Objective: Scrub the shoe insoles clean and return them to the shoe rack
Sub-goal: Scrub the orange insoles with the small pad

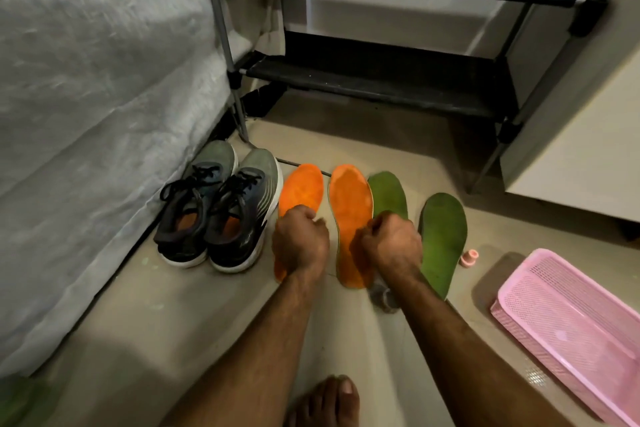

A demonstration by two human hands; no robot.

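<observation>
Two orange insoles [300, 189] [349, 204] and two green insoles [387, 192] [443, 239] lie side by side on the floor in front of the black shoe rack [381, 76]. My left hand [299, 241] hovers over the left orange insole with its fingers curled. My right hand [393, 244] is also curled, above the gap between the right orange insole and the left green one. I see nothing in either fist; the palms face away. Both rack shelves are bare.
A pair of grey-black running shoes [218, 208] stands left of the insoles against a covered wall. A pink mesh basket [571, 329] sits at the right, with a small pink object [469, 258] near it. A blurred grey item [382, 298] lies under my right wrist. My bare foot [325, 402] is at the bottom.
</observation>
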